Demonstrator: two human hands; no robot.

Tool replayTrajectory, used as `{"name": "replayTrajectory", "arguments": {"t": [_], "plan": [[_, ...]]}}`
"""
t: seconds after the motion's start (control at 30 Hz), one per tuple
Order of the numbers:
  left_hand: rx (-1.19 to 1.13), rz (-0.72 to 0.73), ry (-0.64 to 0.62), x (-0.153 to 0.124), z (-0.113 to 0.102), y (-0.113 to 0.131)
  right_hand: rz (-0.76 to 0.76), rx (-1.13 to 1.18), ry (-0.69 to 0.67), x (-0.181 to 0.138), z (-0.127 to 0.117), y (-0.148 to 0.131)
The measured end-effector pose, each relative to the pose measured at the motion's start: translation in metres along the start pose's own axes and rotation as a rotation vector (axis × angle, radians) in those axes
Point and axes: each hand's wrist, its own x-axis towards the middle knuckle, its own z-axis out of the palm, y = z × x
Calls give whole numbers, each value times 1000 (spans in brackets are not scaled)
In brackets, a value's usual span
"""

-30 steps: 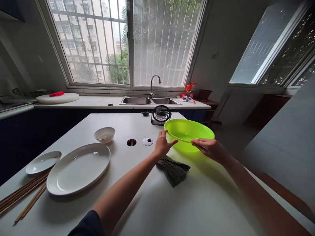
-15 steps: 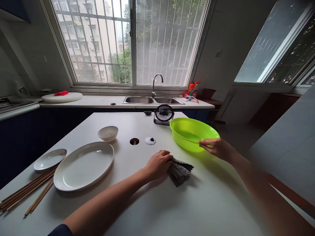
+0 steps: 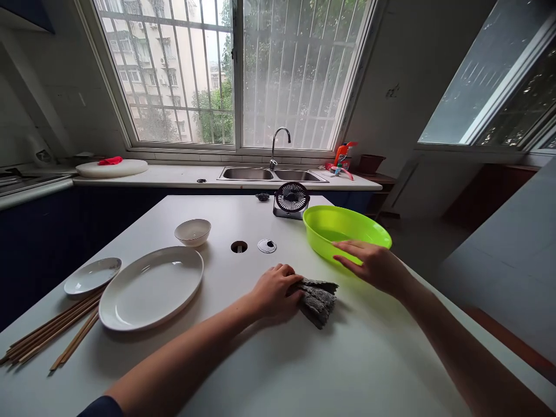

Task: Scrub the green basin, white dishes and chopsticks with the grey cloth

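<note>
My left hand (image 3: 275, 292) is closed on the edge of a dark grey cloth (image 3: 319, 298) that lies bunched on the white table (image 3: 304, 365). My right hand (image 3: 373, 265) hovers with fingers stretched out just in front of a bright green plastic basin (image 3: 345, 230), holding nothing. The basin stands on the table right of the cloth and seems to have some water in it.
A small black fan (image 3: 291, 200) stands behind the basin. A large oval white plate (image 3: 152, 286), a small plate (image 3: 92, 275), a white bowl (image 3: 193, 231) and several chopsticks (image 3: 52, 333) lie at the left. A cable hole (image 3: 238, 247) and its cap (image 3: 266, 246) mark the table's middle. A sink (image 3: 271, 174) lies under the window.
My left hand left the basin's rim, dropped onto the cloth and gathered it. My right hand let go of the basin and opened, drifting left toward the cloth.
</note>
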Motion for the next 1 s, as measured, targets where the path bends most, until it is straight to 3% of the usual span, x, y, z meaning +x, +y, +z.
{"name": "replayTrajectory", "arguments": {"t": [0.17,0.33,0.47,0.6,0.8,1.0], "plan": [[120,6,-70,-6,-16,-1,-38,204,-317,1,29,-52],[184,-38,-83,-21,-26,-3,-99,264,-431,-3,54,-65],[199,-40,-51,-38,-42,-12,-105,284,-420,-3,58,-68],[227,-67,57,-63,-80,-31,-120,301,-411,-2,55,-70],[265,-252,193,-115,-147,-58,-168,257,-289,9,56,-84],[501,-443,222,-163,-173,-107,-188,241,-205,41,71,-124]]}}
